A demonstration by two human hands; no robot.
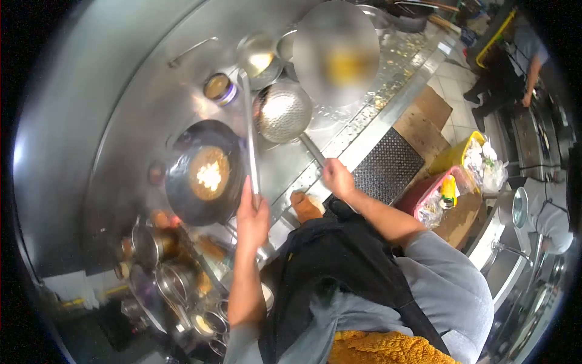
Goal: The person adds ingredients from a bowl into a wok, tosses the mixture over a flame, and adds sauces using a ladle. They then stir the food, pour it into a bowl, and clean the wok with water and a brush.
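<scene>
My left hand (252, 213) grips the long metal handle of a ladle (249, 124) whose bowl (256, 56) reaches up toward the metal pots at the back. My right hand (337, 177) holds the handle of a perforated metal strainer (282, 111) that hovers over the steel range top. A black wok (203, 173) with brown liquid and something bright in it sits to the left of the ladle handle.
Several small metal seasoning pots (159, 242) cluster at lower left. A round tin (219, 88) stands behind the wok. A black floor mat (388, 165), a yellow bin (453, 156) and a red bin (424, 191) lie to the right. Another person (515, 60) stands at far right.
</scene>
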